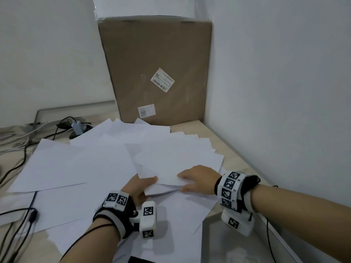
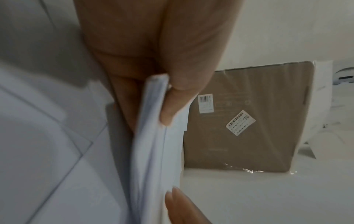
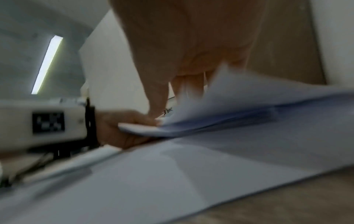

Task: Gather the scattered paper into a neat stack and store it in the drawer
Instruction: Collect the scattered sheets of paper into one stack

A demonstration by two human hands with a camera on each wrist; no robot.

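In the head view, loose paper (image 1: 79, 164) lay fanned over the table (image 1: 224, 133) in front of the box (image 1: 157, 59), and both hands met at a small bundle (image 1: 171, 164) at the near edge of that spread, well short of the box. The left hand (image 1: 139, 186) pinched the bundle's near corner; the right hand (image 1: 197, 180) lay over it, thumb tucked under, fingers curled on top. In the left wrist view, the left thumb (image 2: 178, 97) and fingers clamped several sheet edges (image 2: 151, 136), unevenly aligned, with the box behind. In the right wrist view, blurred, the top sheets (image 3: 239, 97) lifted and bowed away from the bundle below the right hand. Likely trouble: so narrow a corner grip could let middle sheets slide out or crease, and dragging the bundle could scatter the sheets beneath or push them toward the cables (image 1: 22, 149) left of the box. No drawer could be identified with certainty.
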